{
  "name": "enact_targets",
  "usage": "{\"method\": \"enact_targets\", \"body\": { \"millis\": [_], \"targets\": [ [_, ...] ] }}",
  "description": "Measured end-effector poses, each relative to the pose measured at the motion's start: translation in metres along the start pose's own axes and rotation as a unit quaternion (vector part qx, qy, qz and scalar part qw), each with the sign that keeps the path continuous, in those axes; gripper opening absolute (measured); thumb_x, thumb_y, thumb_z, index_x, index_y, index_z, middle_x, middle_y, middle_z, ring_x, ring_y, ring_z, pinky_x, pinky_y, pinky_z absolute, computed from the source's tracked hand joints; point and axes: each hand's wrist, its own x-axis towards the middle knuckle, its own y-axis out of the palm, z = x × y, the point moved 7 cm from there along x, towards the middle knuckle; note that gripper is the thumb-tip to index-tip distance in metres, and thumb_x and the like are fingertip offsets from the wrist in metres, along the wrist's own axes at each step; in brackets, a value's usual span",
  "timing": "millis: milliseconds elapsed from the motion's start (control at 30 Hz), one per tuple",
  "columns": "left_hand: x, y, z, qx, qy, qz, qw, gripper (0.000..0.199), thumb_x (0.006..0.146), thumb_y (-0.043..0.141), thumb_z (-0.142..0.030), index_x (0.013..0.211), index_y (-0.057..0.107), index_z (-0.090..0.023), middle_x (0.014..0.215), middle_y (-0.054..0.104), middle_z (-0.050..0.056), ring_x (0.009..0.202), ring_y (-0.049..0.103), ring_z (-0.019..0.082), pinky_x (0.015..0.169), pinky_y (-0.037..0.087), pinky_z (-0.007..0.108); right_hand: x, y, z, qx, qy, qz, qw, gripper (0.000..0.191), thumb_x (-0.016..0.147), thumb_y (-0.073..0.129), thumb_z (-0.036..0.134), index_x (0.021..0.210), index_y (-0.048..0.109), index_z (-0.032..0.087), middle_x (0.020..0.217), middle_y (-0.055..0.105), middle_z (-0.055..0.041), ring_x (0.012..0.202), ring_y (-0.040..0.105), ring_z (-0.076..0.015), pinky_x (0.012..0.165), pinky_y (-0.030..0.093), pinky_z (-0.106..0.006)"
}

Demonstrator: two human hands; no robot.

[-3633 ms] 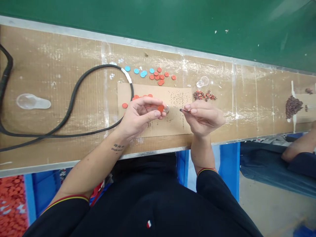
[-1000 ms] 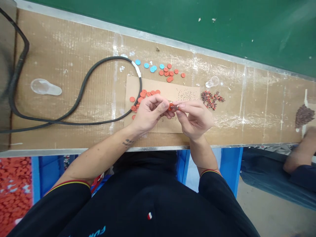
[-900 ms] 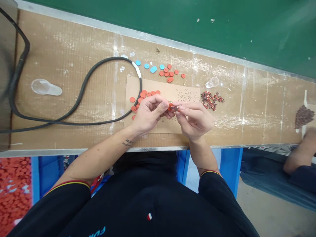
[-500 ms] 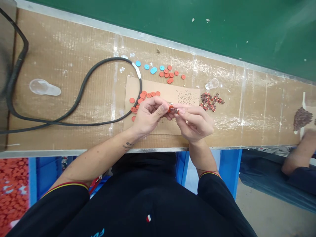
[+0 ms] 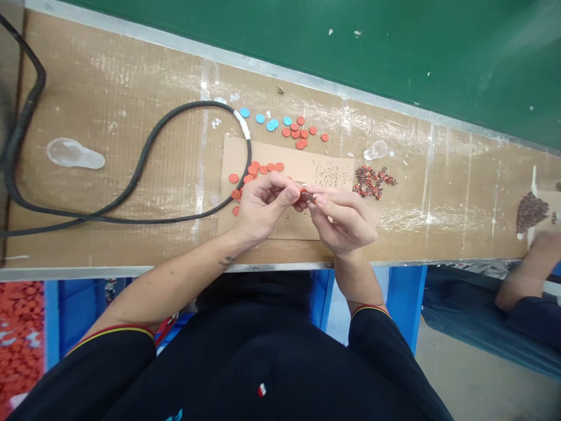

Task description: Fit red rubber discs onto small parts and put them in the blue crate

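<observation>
A red disc [image 5: 302,191] is pinched by the left hand [image 5: 268,204] above the desk [image 5: 394,234]. Just beside it, a small dark piece [image 5: 310,198] is gripped by the right hand [image 5: 345,217].

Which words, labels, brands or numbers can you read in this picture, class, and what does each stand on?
No text can be read with certainty.
Tattoo on the left forearm: too small and blurred.
Blue lettering on the black shirt: cut off by the picture's edge.
Small patch on the shirt: no readable letters.
</observation>
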Motion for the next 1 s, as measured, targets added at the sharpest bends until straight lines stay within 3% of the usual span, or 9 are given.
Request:
{"method": "enact_targets", "body": {
  "millis": [333,500,700,867,1000],
  "targets": [
    [-0.006,0.000,-0.010,0.045,0.077,-0.019,0.996,0.037,0.090,0.083,-0.052,0.076,0.073,-0.019,0.073,0.076,0.002,0.064,0.073,0.013,0.061,0.063,0.025,0.000,0.000,0.000,-0.011,-0.002,0.014,1.000,0.025,0.095,0.070,0.009,0.113,0.072,0.025,0.089,0.079,0.0024,0.090,0.086,-0.0180,0.074,0.076,-0.029],
    [-0.011,0.002,-0.018,0.065,0.109,-0.007,0.992,0.025,0.096,0.078,-0.045,0.090,0.081,-0.022,0.081,0.080,0.003,0.072,0.077,0.014,0.068,0.065,0.026,0.002,-0.005,-0.003,-0.012,-0.007,-0.009,1.000,0.033,0.092,0.073,0.007,0.120,0.073,0.026,0.086,0.079,0.0027,0.086,0.085,-0.0176,0.072,0.076,-0.029],
    [-0.010,0.001,-0.020,0.102,0.136,0.010,0.985,0.025,0.094,0.079,-0.048,0.094,0.084,-0.023,0.086,0.081,0.005,0.073,0.077,0.015,0.068,0.065,0.027,0.001,-0.006,0.000,-0.031,-0.018,-0.011,0.999,0.036,0.093,0.071,0.008,0.124,0.073,0.026,0.090,0.080,0.0013,0.088,0.084,-0.0174,0.074,0.075,-0.030],
    [-0.012,0.004,-0.024,0.108,0.183,0.046,0.976,0.016,0.099,0.074,-0.034,0.107,0.084,-0.026,0.094,0.082,0.006,0.077,0.078,0.014,0.070,0.065,0.025,0.001,-0.007,0.000,-0.009,-0.015,-0.006,1.000,0.042,0.093,0.072,0.006,0.131,0.072,0.025,0.093,0.081,0.0000,0.092,0.085,-0.0180,0.076,0.075,-0.029],
    [-0.013,0.003,-0.023,0.105,0.183,0.050,0.976,0.016,0.098,0.075,-0.034,0.109,0.084,-0.026,0.096,0.082,0.007,0.078,0.078,0.014,0.070,0.065,0.025,0.000,-0.008,-0.002,0.007,-0.008,0.000,1.000,0.052,0.092,0.073,0.006,0.138,0.069,0.031,0.097,0.083,0.0007,0.096,0.085,-0.0192,0.077,0.075,-0.031]
  ]
}}
